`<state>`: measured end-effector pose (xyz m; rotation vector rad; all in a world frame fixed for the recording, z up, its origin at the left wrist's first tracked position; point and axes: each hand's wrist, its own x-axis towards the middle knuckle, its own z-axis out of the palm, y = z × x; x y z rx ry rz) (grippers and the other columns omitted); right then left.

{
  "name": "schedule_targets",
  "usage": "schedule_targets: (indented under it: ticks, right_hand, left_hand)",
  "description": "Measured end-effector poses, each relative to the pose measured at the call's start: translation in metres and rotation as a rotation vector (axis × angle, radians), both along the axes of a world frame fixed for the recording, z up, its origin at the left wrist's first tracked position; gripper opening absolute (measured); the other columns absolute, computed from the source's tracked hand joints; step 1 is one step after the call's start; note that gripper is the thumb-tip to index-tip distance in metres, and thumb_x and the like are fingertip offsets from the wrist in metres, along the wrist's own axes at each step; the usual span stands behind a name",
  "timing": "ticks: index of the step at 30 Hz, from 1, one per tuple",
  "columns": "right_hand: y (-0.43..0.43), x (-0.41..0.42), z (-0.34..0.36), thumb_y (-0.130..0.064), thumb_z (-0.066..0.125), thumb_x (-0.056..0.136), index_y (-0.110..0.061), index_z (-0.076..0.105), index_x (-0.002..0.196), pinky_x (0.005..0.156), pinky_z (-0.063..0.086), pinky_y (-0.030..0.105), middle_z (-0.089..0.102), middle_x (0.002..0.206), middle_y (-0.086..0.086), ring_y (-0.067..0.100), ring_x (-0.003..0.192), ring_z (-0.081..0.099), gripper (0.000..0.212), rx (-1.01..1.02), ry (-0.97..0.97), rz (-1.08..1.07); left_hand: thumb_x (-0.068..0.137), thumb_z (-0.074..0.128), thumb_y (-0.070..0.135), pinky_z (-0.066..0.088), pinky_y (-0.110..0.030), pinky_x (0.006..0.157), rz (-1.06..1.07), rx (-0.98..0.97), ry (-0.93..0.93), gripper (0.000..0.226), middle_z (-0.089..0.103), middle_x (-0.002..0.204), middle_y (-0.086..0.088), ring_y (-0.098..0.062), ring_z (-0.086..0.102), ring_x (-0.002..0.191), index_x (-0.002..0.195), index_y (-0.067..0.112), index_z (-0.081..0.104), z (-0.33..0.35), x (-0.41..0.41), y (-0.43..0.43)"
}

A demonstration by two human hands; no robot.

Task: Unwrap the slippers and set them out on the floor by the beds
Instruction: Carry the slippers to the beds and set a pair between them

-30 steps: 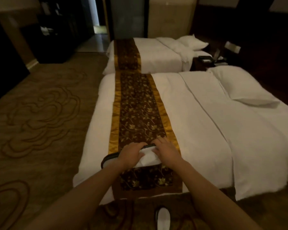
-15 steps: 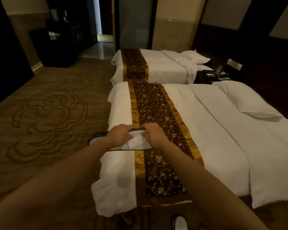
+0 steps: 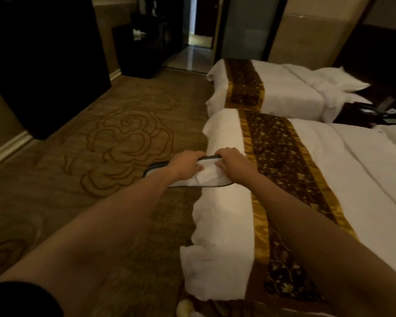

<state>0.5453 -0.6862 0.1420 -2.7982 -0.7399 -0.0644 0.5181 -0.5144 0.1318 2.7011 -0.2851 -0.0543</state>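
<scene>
Both hands meet at the left edge of the near bed (image 3: 357, 170), over its foot corner. The left hand (image 3: 185, 164) and right hand (image 3: 234, 167) are closed side by side on a pair of slippers (image 3: 206, 177), white with a dark rim, pressed flat together and held level in the air. The fingers curl over the far edge of the pair and the thumbs press on a white paper band (image 3: 209, 176) across its middle. The toe end of the pair sticks out left past the left wrist, above the carpet (image 3: 101, 145), while the right end lies over the white duvet. A brown and gold runner (image 3: 284, 161) crosses the near bed just right of the hands. A second bed (image 3: 290, 94) with a like runner stands farther back, with a white pillow (image 3: 343, 82) at its right end. Between the beds on the right is a dark nightstand (image 3: 370, 114) with small items too dim to tell. At the bottom edge, near the foot of the near bed, a pale thing (image 3: 185, 308) lies on the floor, cut off by the frame.
</scene>
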Motion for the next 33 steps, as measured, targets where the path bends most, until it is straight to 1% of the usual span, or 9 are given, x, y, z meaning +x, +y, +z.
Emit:
schedule_targets:
  ticks: [2, 5, 9, 12, 17, 22, 25, 31, 33]
  right_hand:
    - [0.035, 0.026, -0.004, -0.023, 0.046, 0.094, -0.013, 0.055, 0.12, 0.091, 0.039, 0.037, 0.058, 0.12, 0.012, 0.028, 0.109, 0.05, 0.029, 0.016, 0.007, 0.043]
    - [0.093, 0.073, -0.013, -0.023, 0.047, 0.093, -0.012, 0.056, 0.118, 0.092, 0.041, 0.038, 0.058, 0.119, 0.013, 0.029, 0.109, 0.051, 0.029, 0.029, 0.019, 0.095]
    - [0.175, 0.142, -0.025, -0.025, 0.046, 0.094, -0.009, 0.056, 0.114, 0.091, 0.041, 0.039, 0.057, 0.117, 0.014, 0.029, 0.108, 0.049, 0.027, 0.086, 0.089, 0.152]
    - [0.231, 0.182, -0.023, -0.023, 0.045, 0.095, -0.01, 0.055, 0.114, 0.089, 0.039, 0.037, 0.056, 0.117, 0.013, 0.027, 0.109, 0.046, 0.025, 0.135, 0.136, 0.195]
    - [0.303, 0.249, -0.006, -0.023, 0.044, 0.096, -0.009, 0.054, 0.117, 0.094, 0.042, 0.04, 0.055, 0.12, 0.012, 0.028, 0.114, 0.045, 0.027, 0.094, 0.149, 0.221]
    - [0.345, 0.33, -0.007, -0.023, 0.043, 0.096, -0.009, 0.053, 0.117, 0.096, 0.04, 0.042, 0.054, 0.121, 0.014, 0.029, 0.115, 0.044, 0.027, 0.107, 0.18, 0.174]
    - [0.365, 0.386, -0.015, -0.022, 0.042, 0.096, -0.009, 0.053, 0.118, 0.096, 0.041, 0.042, 0.054, 0.121, 0.013, 0.029, 0.115, 0.044, 0.028, 0.131, 0.194, 0.124]
    - [0.397, 0.514, -0.021, -0.024, 0.045, 0.095, -0.011, 0.054, 0.119, 0.094, 0.041, 0.04, 0.055, 0.122, 0.013, 0.029, 0.114, 0.045, 0.029, 0.168, 0.206, 0.001]
    - [0.404, 0.56, -0.022, -0.024, 0.046, 0.094, -0.012, 0.055, 0.116, 0.09, 0.041, 0.038, 0.055, 0.118, 0.012, 0.029, 0.112, 0.046, 0.027, 0.182, 0.192, -0.052]
  left_hand:
    - [0.092, 0.052, 0.027, 0.046, -0.038, 0.09, 0.039, 0.004, 0.008, 0.036, 0.061, 0.123, -0.01, -0.029, 0.056, 0.111, 0.127, 0.019, 0.051, -0.002, 0.02, 0.035]
    - [0.093, 0.051, 0.027, 0.046, -0.038, 0.09, 0.076, 0.024, 0.036, 0.035, 0.061, 0.123, -0.01, -0.028, 0.056, 0.111, 0.126, 0.018, 0.052, -0.007, 0.061, 0.091]
    - [0.092, 0.052, 0.028, 0.044, -0.037, 0.089, 0.128, 0.107, 0.05, 0.035, 0.06, 0.123, -0.012, -0.03, 0.055, 0.111, 0.124, 0.013, 0.053, -0.009, 0.124, 0.173]
    - [0.092, 0.052, 0.03, 0.045, -0.037, 0.086, 0.169, 0.166, 0.079, 0.031, 0.062, 0.118, -0.011, -0.029, 0.056, 0.107, 0.117, 0.014, 0.055, -0.005, 0.162, 0.229]
    - [0.091, 0.052, 0.031, 0.044, -0.033, 0.08, 0.219, 0.159, 0.086, 0.031, 0.063, 0.116, -0.009, -0.027, 0.058, 0.105, 0.118, 0.016, 0.055, 0.004, 0.227, 0.3]
    - [0.092, 0.051, 0.031, 0.047, -0.038, 0.087, 0.17, 0.196, 0.115, 0.033, 0.062, 0.12, -0.009, -0.028, 0.057, 0.108, 0.121, 0.015, 0.053, 0.003, 0.318, 0.345]
    - [0.092, 0.052, 0.029, 0.048, -0.04, 0.092, 0.102, 0.173, 0.127, 0.035, 0.061, 0.122, -0.01, -0.028, 0.056, 0.11, 0.124, 0.015, 0.053, 0.001, 0.383, 0.367]
    - [0.093, 0.052, 0.028, 0.045, -0.036, 0.088, -0.001, 0.201, 0.13, 0.034, 0.061, 0.122, -0.011, -0.028, 0.055, 0.111, 0.123, 0.013, 0.053, 0.007, 0.52, 0.396]
    - [0.092, 0.052, 0.028, 0.044, -0.034, 0.083, -0.038, 0.206, 0.123, 0.032, 0.061, 0.119, -0.01, -0.027, 0.056, 0.108, 0.12, 0.012, 0.054, 0.01, 0.573, 0.405]
